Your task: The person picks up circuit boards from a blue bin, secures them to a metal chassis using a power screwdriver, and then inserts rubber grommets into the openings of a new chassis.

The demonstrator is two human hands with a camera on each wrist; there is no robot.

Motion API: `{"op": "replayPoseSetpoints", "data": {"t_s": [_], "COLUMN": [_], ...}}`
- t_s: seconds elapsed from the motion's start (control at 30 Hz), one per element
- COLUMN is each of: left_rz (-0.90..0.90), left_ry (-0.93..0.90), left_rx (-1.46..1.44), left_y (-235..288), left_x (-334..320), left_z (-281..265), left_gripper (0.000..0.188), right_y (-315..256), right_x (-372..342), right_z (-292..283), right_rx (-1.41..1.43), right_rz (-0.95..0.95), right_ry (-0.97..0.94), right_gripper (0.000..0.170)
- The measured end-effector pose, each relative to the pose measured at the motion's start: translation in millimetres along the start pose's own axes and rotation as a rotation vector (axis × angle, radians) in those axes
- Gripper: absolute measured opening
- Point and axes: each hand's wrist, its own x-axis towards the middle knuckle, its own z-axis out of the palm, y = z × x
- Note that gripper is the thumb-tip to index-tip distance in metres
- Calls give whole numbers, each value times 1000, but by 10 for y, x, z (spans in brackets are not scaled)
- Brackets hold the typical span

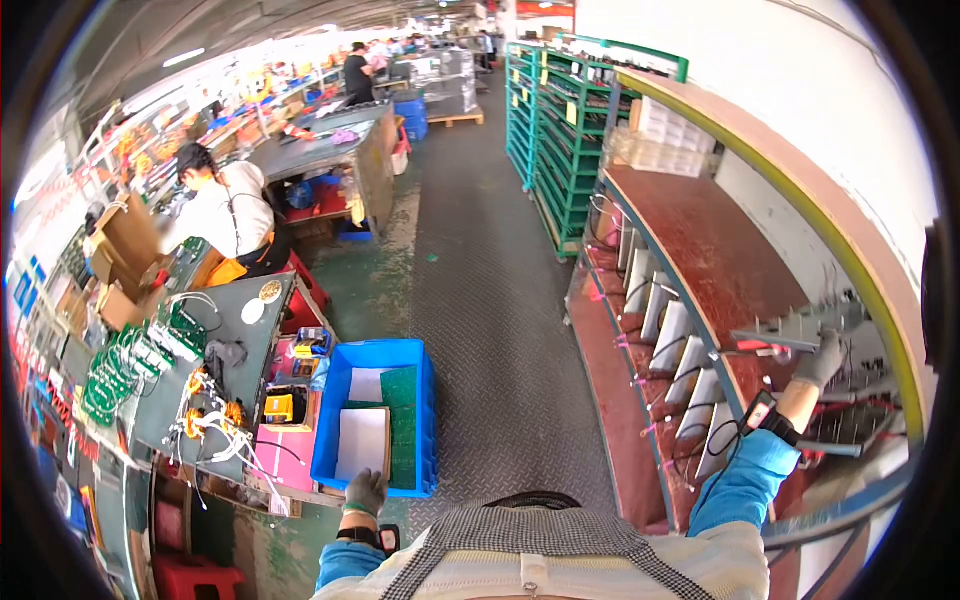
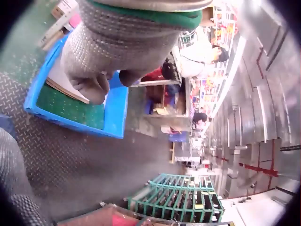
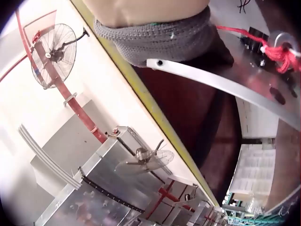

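Note:
In the head view, my gloved right hand (image 1: pixel 822 362) is at the upper board of the shelf on the right. It grips a long grey metal bar (image 1: pixel 785 338), which reaches left over the reddish-brown board (image 1: pixel 700 225). The right wrist view shows the bar (image 3: pixel 197 77) as a flat pale strip with a hole near one end; the fingertips are hidden behind the glove. Knotted red cord (image 3: pixel 284 56) lies beside it. My gloved left hand (image 1: pixel 366 492) hangs with loosely bent fingers by the near rim of a blue bin (image 1: pixel 428 420), holding nothing.
Inside the bin are a white-topped stack (image 1: pixel 362 445) and green boards (image 1: pixel 402 400). Several pale panels with cables (image 1: pixel 675 335) stand on the lower shelf. A workbench (image 1: pixel 235 345) with wires is left; a seated person (image 1: pixel 240 205) works beyond. Green racks (image 1: pixel 570 140) line the aisle.

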Motion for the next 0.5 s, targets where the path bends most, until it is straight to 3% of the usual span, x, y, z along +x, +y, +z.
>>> {"op": "replayPoseSetpoints", "data": {"t_s": [0.03,0.13,0.17,0.2,0.23,0.3,0.37,0.4,0.5], "left_rz": [39,98,123,145,165,-415,-1041,-1032,-937], "left_ry": [-192,-150,-16,119,255,176,87,128,228], "left_rx": [76,61,-9,-76,-141,-1273,-2363,-2343,-2280], "left_y": [191,528,632,732,837,1092,1261,1335,1480], "left_x": [-109,-212,-249,-250,-252,-185,-89,-117,-265], "left_z": [-452,-216,-279,-404,-539,-901,-1213,-1249,-1230], "left_gripper": [20,18,17,16,16,15,19,19,19], "right_y": [16,-3,101,202,77,81,76,123,230], "right_x": [174,358,650,852,686,769,738,830,737], "right_z": [-56,-74,-394,-584,-437,-556,-408,-429,-384], "right_rx": [23,-238,-513,-603,-334,-555,-304,-257,-684], "right_rz": [113,-66,-82,-60,38,29,173,241,-117], "right_ry": [72,277,234,283,318,175,230,196,205], "right_gripper": [28,41,37,36,37,40,42,43,41]}}
